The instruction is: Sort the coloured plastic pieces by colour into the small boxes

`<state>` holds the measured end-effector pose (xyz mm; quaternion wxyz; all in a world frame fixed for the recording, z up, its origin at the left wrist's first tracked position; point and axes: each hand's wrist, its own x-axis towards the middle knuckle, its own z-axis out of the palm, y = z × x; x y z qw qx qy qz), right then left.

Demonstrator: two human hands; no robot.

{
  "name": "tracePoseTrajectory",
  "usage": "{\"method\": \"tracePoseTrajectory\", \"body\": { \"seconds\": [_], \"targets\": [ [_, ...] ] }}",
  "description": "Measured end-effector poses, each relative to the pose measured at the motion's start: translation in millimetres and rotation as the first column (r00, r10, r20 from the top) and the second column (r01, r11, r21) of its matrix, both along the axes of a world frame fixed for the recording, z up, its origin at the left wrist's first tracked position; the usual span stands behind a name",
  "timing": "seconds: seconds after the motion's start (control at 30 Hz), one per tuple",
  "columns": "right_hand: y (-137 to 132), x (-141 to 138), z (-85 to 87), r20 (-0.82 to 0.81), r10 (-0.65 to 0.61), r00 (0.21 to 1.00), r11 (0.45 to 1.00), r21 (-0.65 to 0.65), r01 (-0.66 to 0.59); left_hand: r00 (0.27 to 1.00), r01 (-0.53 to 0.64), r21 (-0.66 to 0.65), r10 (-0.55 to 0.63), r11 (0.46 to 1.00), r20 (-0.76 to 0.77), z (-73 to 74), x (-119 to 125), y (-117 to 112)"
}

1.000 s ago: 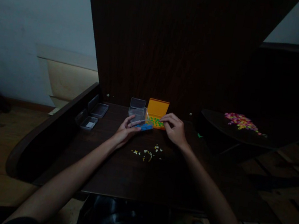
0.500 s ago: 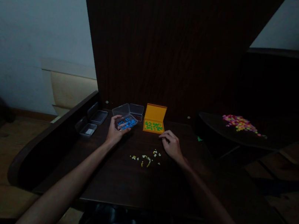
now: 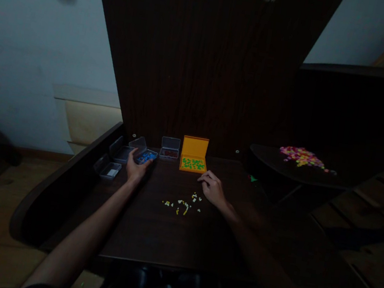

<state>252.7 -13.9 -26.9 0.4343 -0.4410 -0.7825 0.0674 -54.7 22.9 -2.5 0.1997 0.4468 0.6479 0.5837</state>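
Observation:
My left hand [image 3: 135,168] grips a small clear box of blue beads [image 3: 146,156] with its lid raised, low over the dark wooden table [image 3: 151,224] at the back left. My right hand [image 3: 212,188] rests on the table with curled fingers, just right of a small scatter of yellow and white beads [image 3: 183,204]. Whether it holds anything is hidden. An open orange box [image 3: 193,155] with green beads stands behind, between the two hands.
A clear box with dark red beads [image 3: 170,148] sits left of the orange box. Two more clear boxes [image 3: 113,163] lie along the raised left rim. A round dark side table [image 3: 282,165] at right carries a pile of pink and yellow beads [image 3: 301,156].
My left hand has carried the blue-bead box from beside the orange box to the left. My right hand has drawn back from the orange box to the table near the loose beads.

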Motion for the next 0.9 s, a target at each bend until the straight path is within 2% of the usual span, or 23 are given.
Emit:
{"method": "tracePoseTrajectory", "body": {
  "seconds": [0.17, 0.3, 0.47, 0.63, 0.73, 0.9],
  "targets": [
    [-0.1, -1.3, -0.1, -0.005, 0.002, 1.000, 1.000, 0.003, -0.002, 1.000, -0.010, -0.119, 0.007, 0.993, -0.029, 0.5, -0.4, 10.1],
    [-0.4, -2.0, -0.2, -0.022, 0.007, 1.000, 1.000, -0.016, -0.007, 0.997, 0.020, -0.161, -0.032, 0.987, -0.069, 2.1, -3.4, 14.2],
    [-1.4, -3.1, 0.1, -0.022, 0.033, 0.999, 0.999, -0.026, -0.034, 0.973, 0.081, -0.192, -0.119, 0.978, -0.198, 1.9, -9.0, 15.3],
    [-0.3, -4.1, -2.2, -0.007, 0.045, 0.999, 0.999, -0.012, -0.045, 0.928, 0.078, -0.241, -0.159, 0.967, -0.337, 2.1, -7.6, 18.8],
    [0.3, -4.2, -3.6, -0.006, 0.054, 0.999, 0.999, 0.001, -0.054, 0.915, 0.065, -0.229, -0.149, 0.971, -0.374, 2.9, -4.6, 21.2],
    [0.3, -4.2, -4.9, -0.009, 0.052, 0.999, 0.999, -0.011, -0.052, 0.933, 0.020, -0.215, -0.095, 0.976, -0.347, 3.4, 1.1, 24.4]
  ]
}}
